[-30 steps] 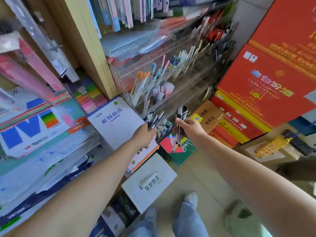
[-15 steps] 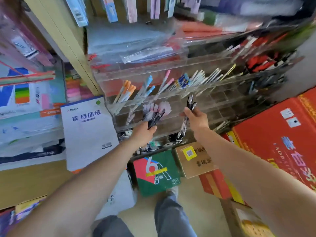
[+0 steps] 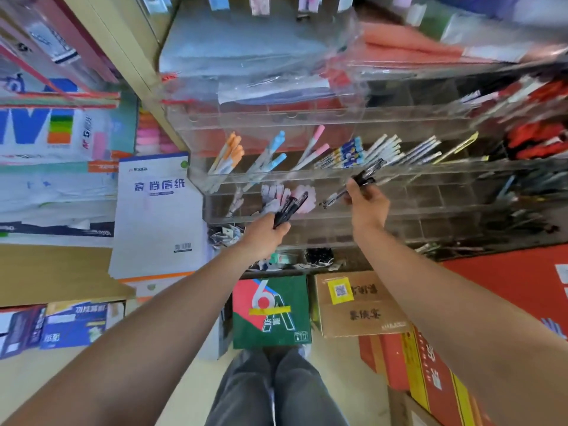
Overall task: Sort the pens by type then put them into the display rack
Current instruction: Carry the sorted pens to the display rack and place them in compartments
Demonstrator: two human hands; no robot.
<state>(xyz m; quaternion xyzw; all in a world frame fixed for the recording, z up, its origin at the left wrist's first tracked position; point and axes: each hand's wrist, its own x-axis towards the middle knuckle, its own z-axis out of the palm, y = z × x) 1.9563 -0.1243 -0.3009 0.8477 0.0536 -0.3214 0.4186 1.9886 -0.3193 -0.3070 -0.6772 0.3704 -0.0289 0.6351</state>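
Now my left hand (image 3: 264, 235) clenches a bundle of black plastic pens (image 3: 291, 206) just before the clear acrylic tiered display rack (image 3: 436, 207); my right hand (image 3: 368, 207) grasps a second, tilted clutch of black pens (image 3: 367, 176) before its middle tier.

Black pens (image 3: 290, 206), orange-capped pens (image 3: 229, 152), blue-capped pens (image 3: 273, 155), pink-capped pens (image 3: 316, 142), green box (image 3: 270, 312), red cartons (image 3: 507, 284).

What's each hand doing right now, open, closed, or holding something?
Left hand: closed around a bunch of dark pens.
Right hand: closed around a few black pens, held up at the rack.
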